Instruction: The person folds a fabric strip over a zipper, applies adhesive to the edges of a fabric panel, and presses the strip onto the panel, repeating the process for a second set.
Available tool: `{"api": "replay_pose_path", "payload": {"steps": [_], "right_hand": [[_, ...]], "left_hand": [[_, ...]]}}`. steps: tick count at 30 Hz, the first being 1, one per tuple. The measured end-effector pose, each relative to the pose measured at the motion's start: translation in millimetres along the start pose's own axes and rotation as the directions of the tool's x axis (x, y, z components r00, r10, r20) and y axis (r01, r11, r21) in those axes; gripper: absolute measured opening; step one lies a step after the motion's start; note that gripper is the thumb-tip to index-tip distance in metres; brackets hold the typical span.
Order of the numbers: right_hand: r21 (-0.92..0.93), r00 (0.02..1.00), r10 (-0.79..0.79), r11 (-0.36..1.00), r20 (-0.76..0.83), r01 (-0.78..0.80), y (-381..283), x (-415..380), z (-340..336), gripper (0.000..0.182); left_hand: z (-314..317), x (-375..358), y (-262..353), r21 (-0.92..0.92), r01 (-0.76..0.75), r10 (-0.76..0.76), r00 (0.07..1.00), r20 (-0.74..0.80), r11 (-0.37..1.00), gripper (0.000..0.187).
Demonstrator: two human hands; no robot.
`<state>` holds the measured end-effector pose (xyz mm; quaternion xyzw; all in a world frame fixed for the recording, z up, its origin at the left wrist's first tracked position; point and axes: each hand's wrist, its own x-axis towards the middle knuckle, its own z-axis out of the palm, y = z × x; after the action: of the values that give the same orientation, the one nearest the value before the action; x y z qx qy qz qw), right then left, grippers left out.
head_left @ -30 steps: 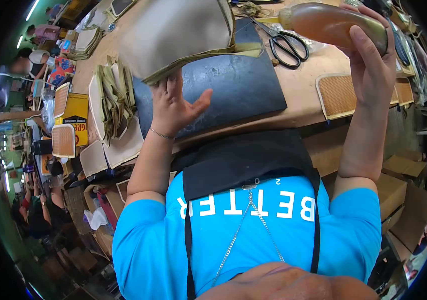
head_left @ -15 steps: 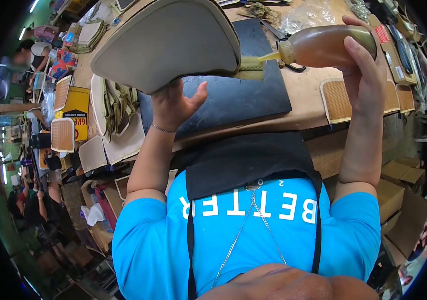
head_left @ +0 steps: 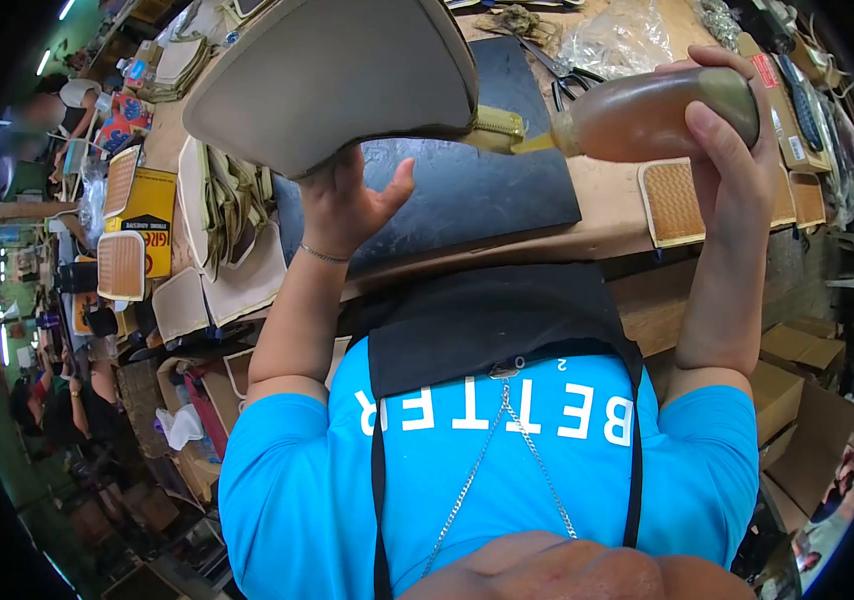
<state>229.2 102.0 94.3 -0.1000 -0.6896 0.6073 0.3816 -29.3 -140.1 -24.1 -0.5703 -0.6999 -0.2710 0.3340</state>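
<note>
My left hand (head_left: 352, 205) supports a large grey curved panel (head_left: 337, 80) from below, its thumb out to the side and its other fingers partly hidden behind the panel. A yellowish zipper end (head_left: 497, 130) sticks out from the panel's right corner. Wrapped round a translucent bottle of amber-brown liquid (head_left: 637, 118) is my right hand (head_left: 732, 140). The bottle lies nearly level, and its yellow nozzle (head_left: 535, 145) points left, at the lower right edge of the zipper end.
Under the work is a black mat (head_left: 467, 200) on the table. Scissors (head_left: 572, 80) and clear plastic (head_left: 622, 40) lie behind it. Woven-patterned pieces (head_left: 672, 203) sit at the right. Stacked fabric pieces (head_left: 232, 215) and a yellow box (head_left: 155, 205) are at the left. Other people are far left.
The bottle has moved a little down and left, taking its nozzle from the top of the zipper end to its lower right edge. The panel has shifted slightly up, and the zipper end is now tilted.
</note>
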Motion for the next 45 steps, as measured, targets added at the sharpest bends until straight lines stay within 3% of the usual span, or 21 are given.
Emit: {"api": "replay_pose_path", "payload": {"steps": [2, 8, 11, 17, 26, 29, 33, 36, 39, 40, 42, 43, 44, 45], "right_hand": [[-0.008, 0.999, -0.021, 1.000, 0.041, 0.022, -3.8, -2.8, 2.1, 0.047], [0.036, 0.996, -0.084, 0.996, -0.033, 0.085, -7.3, 0.7, 0.2, 0.047], [-0.031, 0.997, -0.037, 0.999, -0.072, 0.035, -4.6, 3.0, -1.4, 0.047], [0.026, 0.999, -0.016, 1.000, -0.043, 0.017, -0.2, 1.1, 0.1, 0.048], [-0.085, 0.992, -0.112, 0.990, 0.053, 0.116, 4.6, -12.3, 1.4, 0.046], [0.053, 0.990, -0.122, 0.991, -0.065, 0.126, 23.2, -12.6, -22.8, 0.043], [0.492, 0.866, 0.011, 0.826, -0.500, 0.274, 58.1, 2.9, -112.8, 0.035], [0.235, 0.635, -0.088, 0.883, -0.767, 0.406, 67.0, 14.3, -154.3, 0.024], [-0.076, 0.532, -0.121, 0.991, -0.838, 0.107, 112.9, 12.9, -211.5, 0.030], [-0.199, 0.624, -0.122, 0.978, -0.772, -0.055, 127.7, 13.5, -228.9, 0.035], [-0.456, 0.774, -0.042, 0.827, -0.632, -0.328, 149.8, 8.8, -253.5, 0.045], [-0.606, 0.799, -0.080, 0.698, -0.596, -0.382, 153.7, 11.5, -242.6, 0.042], [-0.674, 0.849, -0.036, 0.627, -0.528, -0.392, 170.3, 17.3, -248.8, 0.044], [-0.792, 0.892, -0.002, 0.460, -0.453, -0.401, 188.9, 20.4, -257.7, 0.038]], "left_hand": [[-0.2, 0.5, 0.9, 0.015, 0.003, -0.003, 1.000, -0.008, 1.000, 0.084], [-0.7, 3.3, 0.9, -0.013, -0.015, 0.015, 1.000, -0.022, 1.000, 0.081], [-0.3, 2.4, 2.0, -0.019, -0.018, 0.017, 1.000, -0.025, 1.000, 0.081], [1.0, -1.1, 2.2, -0.023, -0.010, 0.010, 1.000, -0.007, 1.000, 0.082], [-0.8, 2.8, 10.1, -0.017, 0.056, -0.054, 0.995, 0.082, 0.998, 0.085], [4.6, -1.1, 10.5, 0.001, 0.038, -0.038, 0.996, 0.079, 0.999, 0.087], [14.5, -0.1, 12.3, -0.052, 0.061, -0.054, 0.991, 0.119, 0.997, 0.088], [23.9, 3.0, 17.4, -0.132, 0.100, -0.077, 0.983, 0.169, 0.986, 0.089], [28.9, 17.5, 31.6, -0.288, 0.223, -0.137, 0.947, 0.290, 0.931, 0.089], [33.4, 21.0, 38.9, -0.458, 0.358, -0.210, 0.916, 0.343, 0.814, 0.087], [40.3, 28.4, 51.2, -0.716, 0.492, -0.225, 0.869, 0.441, 0.495, 0.086], [43.0, 33.8, 57.3, -0.790, 0.537, -0.215, 0.844, 0.492, 0.297, 0.086], [45.0, 44.8, 62.6, -0.831, 0.518, -0.122, 0.855, 0.504, 0.203, 0.085], [43.3, 55.1, 68.3, -0.827, 0.560, -0.062, 0.828, 0.557, 0.046, 0.084]]}}
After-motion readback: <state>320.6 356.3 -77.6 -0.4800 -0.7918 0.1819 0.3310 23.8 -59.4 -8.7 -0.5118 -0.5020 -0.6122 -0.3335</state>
